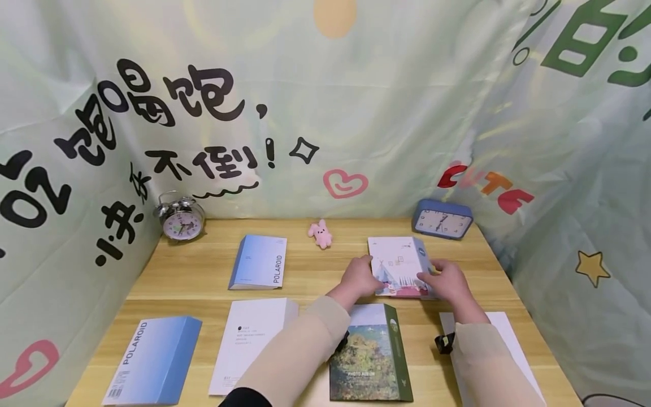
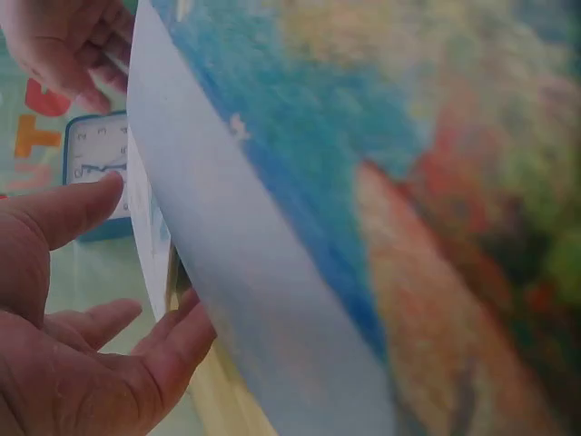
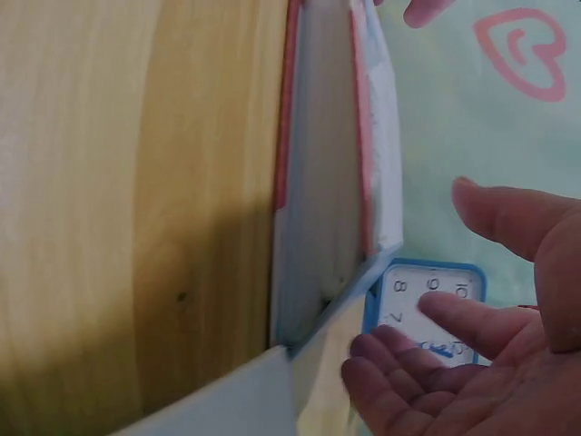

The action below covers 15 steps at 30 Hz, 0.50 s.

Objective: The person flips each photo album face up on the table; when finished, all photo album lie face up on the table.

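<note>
A white album with a tent picture and blue spine (image 1: 402, 257) lies at the right of the wooden table. My left hand (image 1: 360, 277) is at its left side, thumb near the lower left corner. At the spine side is my right hand (image 1: 450, 281), its thumb reaching toward the cover. In the left wrist view, the left hand's fingers (image 2: 177, 350) are spread, partly hidden behind a painted photo album (image 2: 390, 182) close to the camera. The right wrist view has the right hand (image 3: 481, 336) with loosely extended fingers, beyond the white album's page edges (image 3: 327, 136).
Nearer me lie a blue Polaroid album (image 1: 152, 359), a white album (image 1: 249, 345) and another white one (image 1: 508, 339) under the right sleeve. Farther back are a second blue album (image 1: 259, 263), a pink bunny (image 1: 321, 234), a twin-bell clock (image 1: 181, 220) and a blue clock (image 1: 442, 219).
</note>
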{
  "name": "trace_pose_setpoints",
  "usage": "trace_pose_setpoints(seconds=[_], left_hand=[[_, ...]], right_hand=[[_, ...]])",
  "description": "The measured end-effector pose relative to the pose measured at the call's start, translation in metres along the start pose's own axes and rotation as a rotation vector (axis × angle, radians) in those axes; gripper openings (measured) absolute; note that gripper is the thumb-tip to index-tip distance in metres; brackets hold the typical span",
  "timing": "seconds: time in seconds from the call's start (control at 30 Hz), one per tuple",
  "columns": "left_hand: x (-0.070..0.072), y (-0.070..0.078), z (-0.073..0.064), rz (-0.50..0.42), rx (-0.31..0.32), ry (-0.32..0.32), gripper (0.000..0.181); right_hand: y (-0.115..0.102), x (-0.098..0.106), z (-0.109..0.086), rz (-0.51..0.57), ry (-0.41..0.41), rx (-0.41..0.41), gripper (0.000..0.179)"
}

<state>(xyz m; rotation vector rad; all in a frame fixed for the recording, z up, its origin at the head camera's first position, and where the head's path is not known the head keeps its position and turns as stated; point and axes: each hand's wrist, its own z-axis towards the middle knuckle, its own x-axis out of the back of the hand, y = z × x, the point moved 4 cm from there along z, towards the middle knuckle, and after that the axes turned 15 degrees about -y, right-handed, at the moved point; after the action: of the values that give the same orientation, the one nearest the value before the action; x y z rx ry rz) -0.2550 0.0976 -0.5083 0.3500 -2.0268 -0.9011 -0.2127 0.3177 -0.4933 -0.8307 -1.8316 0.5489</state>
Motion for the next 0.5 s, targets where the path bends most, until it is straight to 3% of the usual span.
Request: trace_pose_setpoints(seconds=[0.27, 0.37, 0.5], left_hand=[[-0.012, 0.007, 0.006, 0.057, 0.006, -0.016, 0.062], [-0.016, 0.011, 0.007, 0.070, 0.010, -0.031, 0.060], [-0.022, 0.014, 0.009, 0.019, 0.038, -0.072, 0.068]], right_hand=[[0.012, -0.003, 0.009, -0.061, -0.048, -0.067, 0.062], [0.012, -0.004, 0.010, -0.079, -0.037, -0.059, 0.065], [0.010, -0.006, 0.012, -0.058, -0.024, -0.047, 0.063]])
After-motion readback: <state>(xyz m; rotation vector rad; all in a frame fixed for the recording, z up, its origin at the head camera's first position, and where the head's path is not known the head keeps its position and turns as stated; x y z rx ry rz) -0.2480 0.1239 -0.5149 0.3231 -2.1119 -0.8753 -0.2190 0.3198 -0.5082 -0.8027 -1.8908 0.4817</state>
